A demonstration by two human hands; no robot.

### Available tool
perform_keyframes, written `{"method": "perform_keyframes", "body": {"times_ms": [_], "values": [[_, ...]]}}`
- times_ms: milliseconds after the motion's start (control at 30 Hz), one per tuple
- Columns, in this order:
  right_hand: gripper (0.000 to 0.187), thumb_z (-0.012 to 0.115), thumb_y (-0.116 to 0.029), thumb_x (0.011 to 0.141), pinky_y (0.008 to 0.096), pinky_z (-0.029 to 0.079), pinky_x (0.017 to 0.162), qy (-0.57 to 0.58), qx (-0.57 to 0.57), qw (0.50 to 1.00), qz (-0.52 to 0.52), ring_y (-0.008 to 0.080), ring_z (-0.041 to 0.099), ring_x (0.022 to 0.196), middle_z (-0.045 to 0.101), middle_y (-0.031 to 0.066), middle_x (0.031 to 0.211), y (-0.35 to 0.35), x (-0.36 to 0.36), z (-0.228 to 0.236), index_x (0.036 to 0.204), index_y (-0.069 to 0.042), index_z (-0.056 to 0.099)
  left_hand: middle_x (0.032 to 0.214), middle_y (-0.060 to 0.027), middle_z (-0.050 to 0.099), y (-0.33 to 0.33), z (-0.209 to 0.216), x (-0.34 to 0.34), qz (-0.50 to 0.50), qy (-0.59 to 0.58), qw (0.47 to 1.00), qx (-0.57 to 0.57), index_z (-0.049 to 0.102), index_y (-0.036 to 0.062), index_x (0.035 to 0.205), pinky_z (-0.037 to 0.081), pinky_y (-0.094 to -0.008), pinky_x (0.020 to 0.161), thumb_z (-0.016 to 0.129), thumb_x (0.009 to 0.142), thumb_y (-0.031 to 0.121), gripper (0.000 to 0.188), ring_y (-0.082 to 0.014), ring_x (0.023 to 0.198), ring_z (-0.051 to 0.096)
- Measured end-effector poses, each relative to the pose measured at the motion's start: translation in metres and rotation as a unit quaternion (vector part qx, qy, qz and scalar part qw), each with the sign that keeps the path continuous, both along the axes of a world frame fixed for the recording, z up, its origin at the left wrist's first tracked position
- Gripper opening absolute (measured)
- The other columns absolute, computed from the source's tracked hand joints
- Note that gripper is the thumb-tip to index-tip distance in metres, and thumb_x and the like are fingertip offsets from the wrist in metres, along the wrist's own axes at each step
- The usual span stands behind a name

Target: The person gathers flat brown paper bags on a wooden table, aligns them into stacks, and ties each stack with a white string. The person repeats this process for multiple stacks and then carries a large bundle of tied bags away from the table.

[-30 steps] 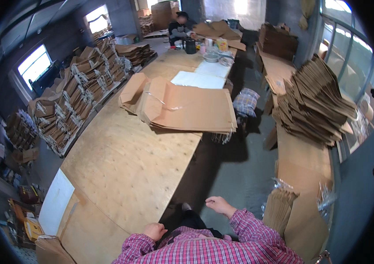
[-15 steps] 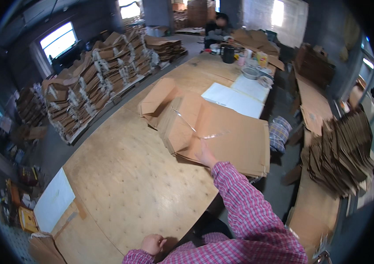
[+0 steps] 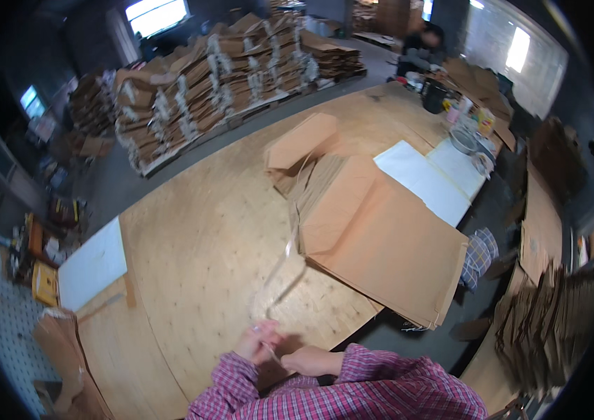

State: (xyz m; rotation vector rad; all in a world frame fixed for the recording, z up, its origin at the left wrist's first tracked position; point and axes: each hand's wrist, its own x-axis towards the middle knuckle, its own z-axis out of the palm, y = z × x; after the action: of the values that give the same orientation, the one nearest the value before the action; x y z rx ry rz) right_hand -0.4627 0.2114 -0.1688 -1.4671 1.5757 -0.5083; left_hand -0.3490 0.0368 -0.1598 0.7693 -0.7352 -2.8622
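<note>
Close to my body, over the near edge of the table, my two hands are together. My left hand (image 3: pixel 256 341) is closed, fingers bent. My right hand (image 3: pixel 311 361) is closed beside it, a pale end of a strip showing between them. A thin, clear plastic strip (image 3: pixel 288 250) hangs from the left edge of a stack of brown paper bags (image 3: pixel 395 238) and runs down toward my hands; its lower part is smeared by motion. The stack lies on the wooden table (image 3: pixel 199 280), its folded ends to the left. Behind it is another folded brown paper bundle (image 3: pixel 304 143).
White sheets (image 3: pixel 423 175) lie beyond the stack, and a white board (image 3: pixel 94 266) is at the left. A metal bowl (image 3: pixel 463 138) and a black container (image 3: pixel 434 96) stand at the far end, near another person (image 3: pixel 421 52). Tied paper stacks (image 3: pixel 220 77) fill a pallet.
My right hand has left the stack and come back to my left hand. The clear strip, lying across the stack before, now trails off its left side. The view has turned left.
</note>
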Motion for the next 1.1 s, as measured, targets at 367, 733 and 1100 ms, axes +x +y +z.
{"method": "perform_keyframes", "body": {"times_ms": [367, 733, 1100], "values": [[0.021, 0.055, -0.026, 0.09, 0.0498, 0.05, 0.073, 0.244, 0.055, 0.968, -0.033, 0.0397, 0.065, 0.083, 0.067, 0.0189, 0.085, 0.01, -0.068, 0.017, 0.088, -0.007, 0.062, 0.058, 0.0039, 0.035, -0.248, -0.056, 0.397, 0.586, -0.183, 0.787, -0.057, 0.057, 0.0101, 0.1, 0.044, -0.0261, 0.056, 0.061, 0.097, 0.023, 0.014, -0.0116, 0.046, 0.033], [0.029, 0.056, -0.017, 0.088, 0.0466, 0.046, 0.086, 0.301, -0.325, 0.895, -0.045, 0.0377, 0.058, 0.096, 0.061, 0.0237, 0.099, -0.194, 0.033, -0.032, 0.11, 0.001, 0.062, 0.082, -0.0073, 0.051, -0.348, -0.099, 0.487, 0.598, -0.439, 0.658, -0.131, 0.049, 0.0092, 0.101, 0.044, -0.0352, 0.053, 0.054, 0.091, 0.056, 0.048, -0.021, 0.065, 0.05], [0.021, 0.055, -0.021, 0.091, 0.0469, 0.051, 0.081, 0.046, -0.018, 0.998, 0.038, 0.0399, 0.064, 0.089, 0.067, 0.0196, 0.094, -0.003, -0.051, -0.074, 0.097, -0.005, 0.067, 0.084, -0.0071, 0.058, -0.155, -0.263, 0.187, 0.451, -0.255, 0.841, -0.159, 0.055, 0.0062, 0.092, 0.049, -0.0323, 0.07, 0.06, 0.092, 0.014, 0.009, -0.0153, 0.075, 0.055]]}}
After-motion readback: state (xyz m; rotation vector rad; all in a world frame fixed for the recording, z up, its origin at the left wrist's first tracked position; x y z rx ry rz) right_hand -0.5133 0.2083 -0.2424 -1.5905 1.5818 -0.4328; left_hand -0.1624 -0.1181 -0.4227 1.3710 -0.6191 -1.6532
